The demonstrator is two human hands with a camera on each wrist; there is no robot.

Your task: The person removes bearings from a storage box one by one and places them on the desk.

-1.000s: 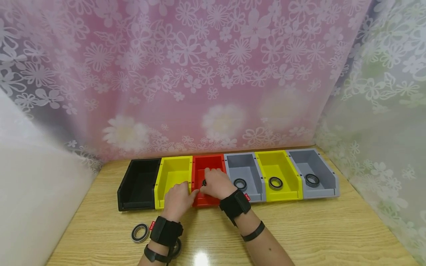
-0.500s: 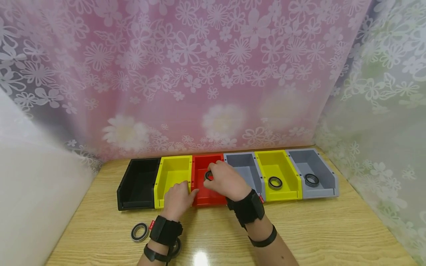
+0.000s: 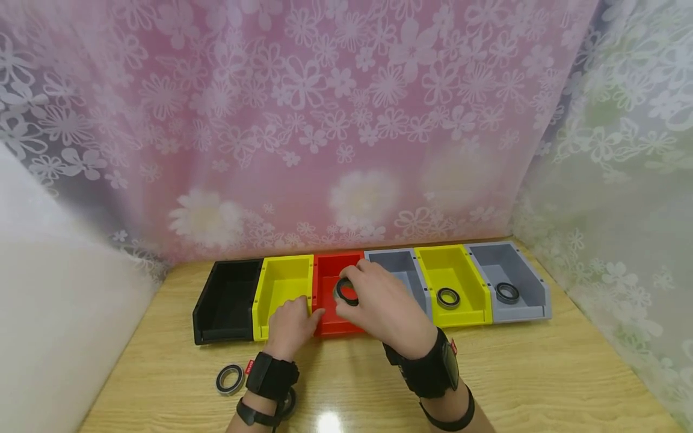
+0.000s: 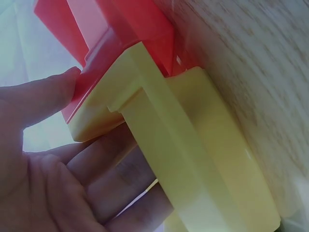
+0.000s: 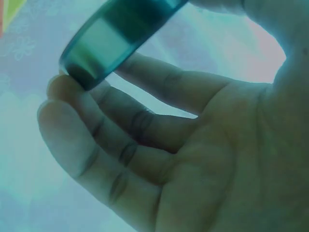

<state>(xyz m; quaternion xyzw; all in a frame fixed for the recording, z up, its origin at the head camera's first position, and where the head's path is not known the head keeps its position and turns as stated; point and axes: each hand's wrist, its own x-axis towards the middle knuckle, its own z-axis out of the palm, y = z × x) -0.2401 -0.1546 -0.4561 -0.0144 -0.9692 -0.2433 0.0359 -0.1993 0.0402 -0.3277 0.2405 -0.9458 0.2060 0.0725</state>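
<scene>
My right hand [image 3: 391,305] pinches a ball bearing [image 3: 338,293] between thumb and fingertips, tilted over the red bin [image 3: 338,328]. In the right wrist view, the bearing's shiny outer ring [image 5: 104,46] shows at the fingertips, and the other fingers are spread below it. My left hand [image 3: 289,328] grips the adjoining walls of the yellow bin [image 3: 261,331] and red bin at their front. Its thumb [image 4: 53,94] presses the red side in the left wrist view, while the fingers curl behind the yellow wall [image 4: 159,130].
Bearings lie in the right yellow bin [image 3: 448,297] and the far-right grey bin [image 3: 544,313]. A black bin [image 3: 222,335] ends the row on the left. One bearing [image 3: 230,380] lies on the table, another [image 3: 290,402] partly under the left wrist. My right hand covers part of the middle grey bin [image 3: 397,252].
The right hand has lifted the bearing up out of the red bin, moving rightward and closer to the head camera. The left hand stays in place on the bin walls.
</scene>
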